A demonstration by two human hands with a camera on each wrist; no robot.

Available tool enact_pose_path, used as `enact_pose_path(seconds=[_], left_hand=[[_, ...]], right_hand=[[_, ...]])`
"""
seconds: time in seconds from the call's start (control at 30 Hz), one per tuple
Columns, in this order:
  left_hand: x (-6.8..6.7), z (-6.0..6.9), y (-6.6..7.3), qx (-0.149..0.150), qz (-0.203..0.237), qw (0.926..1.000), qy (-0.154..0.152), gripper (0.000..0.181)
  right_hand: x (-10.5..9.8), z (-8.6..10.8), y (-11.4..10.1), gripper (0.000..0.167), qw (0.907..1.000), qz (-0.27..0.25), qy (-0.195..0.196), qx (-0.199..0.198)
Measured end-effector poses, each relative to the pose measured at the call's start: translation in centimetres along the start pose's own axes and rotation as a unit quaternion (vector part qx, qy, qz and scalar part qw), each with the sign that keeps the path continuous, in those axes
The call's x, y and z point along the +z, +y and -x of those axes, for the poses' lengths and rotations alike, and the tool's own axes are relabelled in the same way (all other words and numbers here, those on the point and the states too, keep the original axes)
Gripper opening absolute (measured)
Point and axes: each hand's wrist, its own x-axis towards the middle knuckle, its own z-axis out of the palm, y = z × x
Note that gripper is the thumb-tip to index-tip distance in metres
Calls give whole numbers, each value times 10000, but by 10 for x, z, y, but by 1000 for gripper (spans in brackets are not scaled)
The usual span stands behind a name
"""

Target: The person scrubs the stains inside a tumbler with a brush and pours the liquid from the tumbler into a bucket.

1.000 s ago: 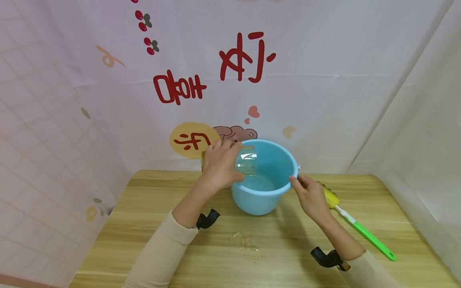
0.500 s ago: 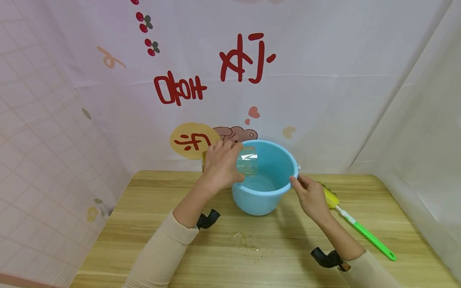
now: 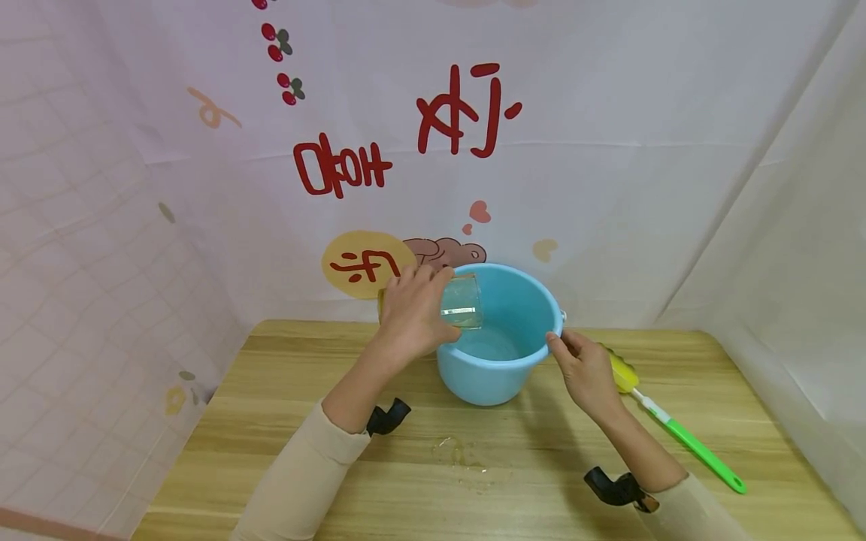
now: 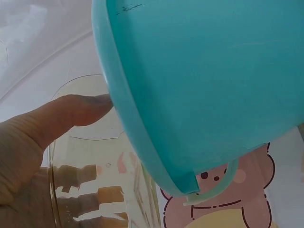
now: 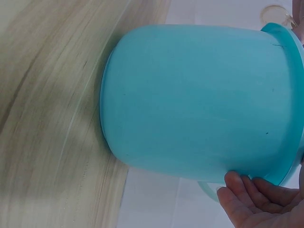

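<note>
My left hand grips a see-through amber glass lying on its side in the air. One end of the glass reaches over the left rim of a light blue bucket; in the left wrist view, fingers show through its wall and the thumb lies along it near the bucket rim. The bucket stands on the table. At its right side, my right hand holds the rim with the thumb on top; the right wrist view shows its fingers beneath the rim. Whether liquid leaves the glass cannot be made out.
Right of the bucket lies a cleaning brush with a yellow head and green handle. A small wet patch marks the wooden table in front. A printed white cloth hangs close behind the bucket.
The bright reflection on the glass has shifted lower, as if the glass turned slightly. Both hands and the bucket stay almost where they were; the head view has shifted a little.
</note>
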Motion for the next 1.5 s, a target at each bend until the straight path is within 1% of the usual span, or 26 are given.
enact_pose_path(seconds=[0.1,0.23,0.33,0.57,0.67,0.83,1.0,1.13,1.3,1.5], left_hand=[[1,2,-1,-84,134,9999,32,90],[3,4,-5,-214,445,9987,128,92],[3,5,-9,-283,684,9971,198,93],[4,9,-18,-455,947,9941,286,90],[5,10,-23,-473,1169,9915,323,90],[5,15,-29,-509,1585,9851,441,88],[6,19,-34,-704,1920,9774,531,91],[7,22,-37,-835,2074,9730,575,94],[10,26,-41,-956,2213,9682,669,95],[13,31,-47,-1159,2593,9557,776,93]], right_hand=[[0,0,0,50,10000,-23,6,33],[0,0,0,50,10000,13,28,-1],[0,0,-1,50,10000,21,40,-22],[0,0,-1,50,10000,39,30,-51],[0,1,-1,50,10000,41,41,-42],[0,1,-2,51,9999,69,61,-45],[0,0,-1,53,10000,65,58,-20],[0,0,0,54,10000,1,47,-14],[0,0,0,54,10000,41,59,-20],[0,0,0,53,10000,51,53,-22]])
